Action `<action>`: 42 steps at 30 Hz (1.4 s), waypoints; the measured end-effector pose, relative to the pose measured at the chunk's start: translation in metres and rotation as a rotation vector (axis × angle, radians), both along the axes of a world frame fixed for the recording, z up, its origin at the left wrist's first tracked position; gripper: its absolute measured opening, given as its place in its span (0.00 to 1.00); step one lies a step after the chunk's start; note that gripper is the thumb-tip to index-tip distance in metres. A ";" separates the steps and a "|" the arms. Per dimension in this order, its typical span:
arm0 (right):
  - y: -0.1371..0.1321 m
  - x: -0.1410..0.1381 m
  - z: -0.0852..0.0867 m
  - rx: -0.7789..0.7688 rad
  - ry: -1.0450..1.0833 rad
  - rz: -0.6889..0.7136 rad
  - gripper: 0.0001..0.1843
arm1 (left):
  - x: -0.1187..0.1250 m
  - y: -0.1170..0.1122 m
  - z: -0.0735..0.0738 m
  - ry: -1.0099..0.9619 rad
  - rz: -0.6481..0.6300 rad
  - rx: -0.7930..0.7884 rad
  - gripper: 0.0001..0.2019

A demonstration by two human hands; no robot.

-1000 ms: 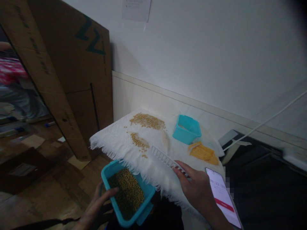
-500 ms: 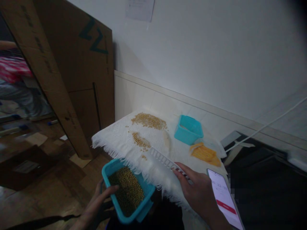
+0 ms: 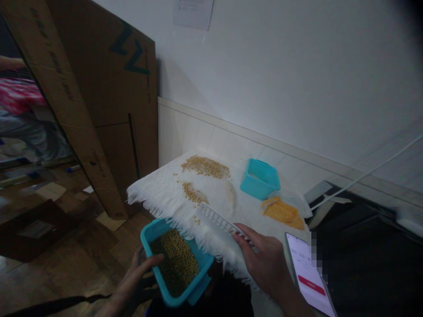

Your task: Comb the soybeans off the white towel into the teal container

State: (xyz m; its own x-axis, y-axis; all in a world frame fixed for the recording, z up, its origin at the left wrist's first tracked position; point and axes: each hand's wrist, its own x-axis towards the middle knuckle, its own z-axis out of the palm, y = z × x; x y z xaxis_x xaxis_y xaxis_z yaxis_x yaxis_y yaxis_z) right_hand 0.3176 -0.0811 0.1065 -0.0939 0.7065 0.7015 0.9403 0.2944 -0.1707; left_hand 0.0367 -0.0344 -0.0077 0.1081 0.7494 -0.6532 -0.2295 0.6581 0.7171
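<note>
My left hand (image 3: 134, 284) grips a teal plastic bin (image 3: 175, 264) full of yellowish beans, held just below the fringed front edge of a white towel (image 3: 165, 191). The fingers of my right hand (image 3: 262, 259) are closed on a white slotted plastic scraper (image 3: 216, 220) that lies on the towel near a few stray beans (image 3: 197, 218). Two piles of beans rest farther back: a small one (image 3: 194, 193) and a bigger one (image 3: 205, 166).
A second teal bin (image 3: 260, 178) and an orange cloth (image 3: 280, 211) sit at the back right of the towel. A lit phone (image 3: 307, 275) lies right of my hand. A large cardboard sheet (image 3: 99, 88) leans at left; a white cable (image 3: 366, 171) runs along the wall.
My right hand has slid the white scraper leftward and toward the front edge, near the stray beans. The left hand and its bin have hardly moved.
</note>
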 end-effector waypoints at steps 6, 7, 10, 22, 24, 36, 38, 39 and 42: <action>-0.001 0.006 0.002 0.010 -0.027 -0.016 0.21 | -0.002 0.001 0.001 -0.013 -0.005 -0.011 0.44; 0.002 0.010 0.001 0.034 -0.041 -0.031 0.21 | -0.002 0.001 0.002 -0.016 -0.004 -0.017 0.44; 0.011 0.019 -0.005 0.052 -0.070 -0.061 0.21 | -0.001 0.001 0.003 -0.025 0.000 -0.028 0.45; 0.019 0.019 -0.011 -0.012 0.024 -0.032 0.19 | -0.004 0.002 0.002 -0.018 -0.004 -0.026 0.47; 0.016 0.018 -0.009 -0.013 0.011 -0.035 0.20 | -0.004 0.003 0.002 -0.020 -0.005 -0.032 0.48; 0.002 0.005 -0.003 -0.015 -0.032 -0.019 0.24 | -0.006 0.003 0.000 -0.033 0.000 -0.013 0.50; 0.001 0.004 -0.001 -0.043 -0.021 -0.017 0.23 | -0.006 0.004 0.000 -0.032 -0.001 -0.021 0.50; 0.002 0.005 -0.001 -0.049 -0.018 -0.019 0.23 | -0.007 0.004 0.000 -0.035 -0.005 -0.025 0.49; 0.008 0.010 -0.004 -0.012 -0.015 -0.041 0.22 | -0.007 0.005 -0.001 -0.038 -0.026 -0.027 0.48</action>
State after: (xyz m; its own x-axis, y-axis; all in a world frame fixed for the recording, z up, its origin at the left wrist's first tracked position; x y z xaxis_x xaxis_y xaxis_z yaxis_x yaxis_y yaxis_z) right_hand 0.3279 -0.0728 0.1030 -0.0751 0.7186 0.6914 0.9541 0.2534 -0.1598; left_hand 0.0293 -0.0292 -0.0086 0.1527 0.7279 -0.6685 -0.2389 0.6836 0.6897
